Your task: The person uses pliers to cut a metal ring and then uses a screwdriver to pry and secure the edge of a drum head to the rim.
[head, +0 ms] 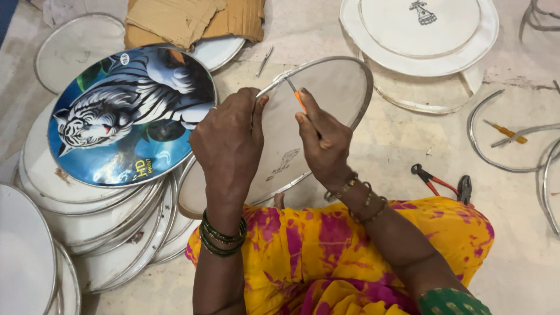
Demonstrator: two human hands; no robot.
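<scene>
On the floor, my left hand (228, 137) grips a drumhead (326, 116) rim; my right hand (324, 140) clasps an orange-handled tool (298, 98), beside a tiger-printed blue disc (131, 116).

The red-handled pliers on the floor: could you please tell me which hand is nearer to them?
Right. The right hand works at the drum skin, left of the pliers; the left hand is farther left.

left: stacked drum skins (111, 233) block | right: bare floor (408, 146), pliers (443, 184) perhaps near

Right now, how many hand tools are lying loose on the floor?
3: red-handled pliers right of the yellow skirt, a yellow-handled screwdriver among the metal hoops far right, a thin metal tool below the cardboard. Others may be hidden.
</scene>
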